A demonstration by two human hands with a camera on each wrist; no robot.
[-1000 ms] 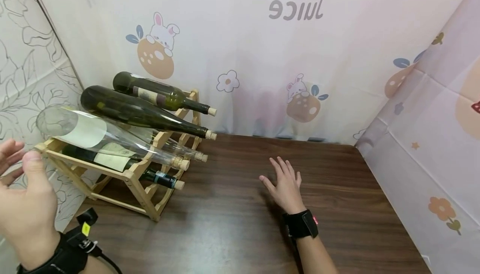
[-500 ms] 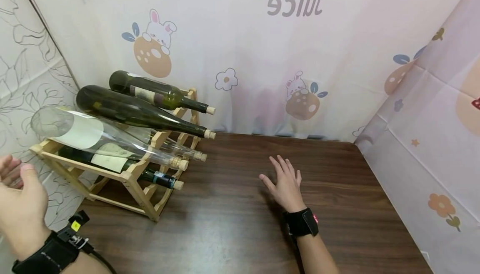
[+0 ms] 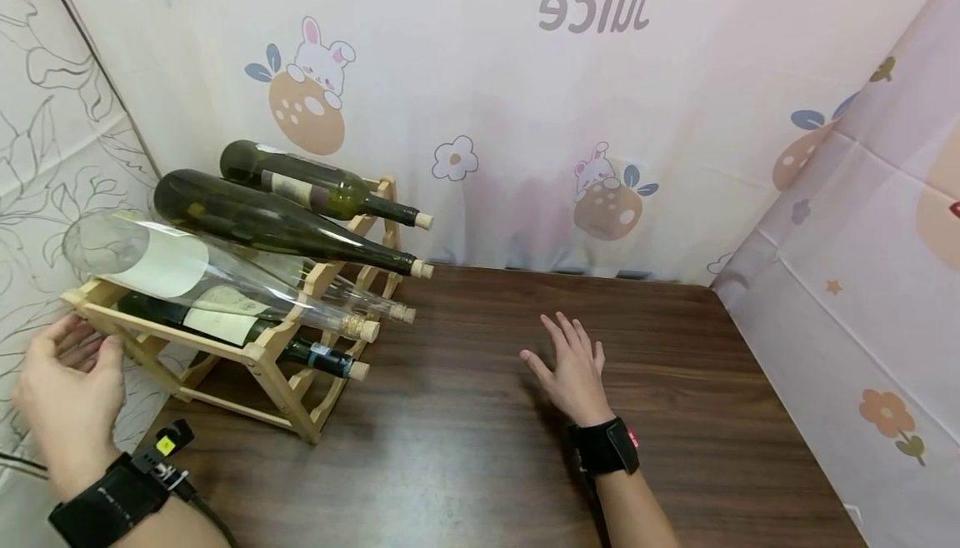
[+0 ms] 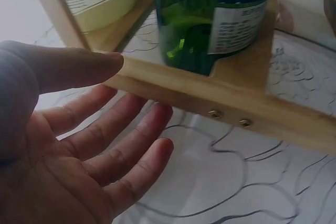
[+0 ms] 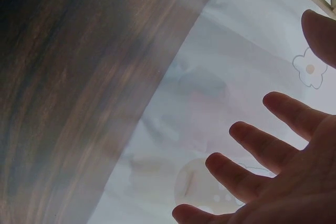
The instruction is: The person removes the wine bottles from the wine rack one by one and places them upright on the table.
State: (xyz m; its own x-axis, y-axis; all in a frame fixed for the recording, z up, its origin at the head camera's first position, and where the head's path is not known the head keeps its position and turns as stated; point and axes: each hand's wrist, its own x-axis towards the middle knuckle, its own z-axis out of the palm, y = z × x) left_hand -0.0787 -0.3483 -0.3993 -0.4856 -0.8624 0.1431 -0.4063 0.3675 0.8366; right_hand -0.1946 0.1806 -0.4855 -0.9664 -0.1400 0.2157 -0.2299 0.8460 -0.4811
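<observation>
A wooden wine rack (image 3: 281, 390) stands at the left of the table, with several corked bottles lying in it. My left hand (image 3: 71, 390) is at the rack's near left corner, palm turned toward it. In the left wrist view its thumb lies over the wooden bar (image 4: 178, 87) and the loosely bent fingertips come up along the bar's lower edge. A green bottle (image 4: 184, 30) stands out just beyond that bar. My right hand (image 3: 573, 373) is over the right half of the table, its fingers spread, holding nothing.
On the rack's upper level lie a clear bottle (image 3: 172, 261) with a pale label and two dark green bottles, one (image 3: 277, 223) nearer than the other (image 3: 341, 198). A labelled dark bottle (image 3: 225, 315) lies below. Printed curtains (image 3: 495, 98) enclose the brown wooden table (image 3: 450, 415).
My left hand first drifts slightly left, then comes rightward to the rack's corner, its fingers reaching the bar. The right hand keeps its place, and the bottles stay put.
</observation>
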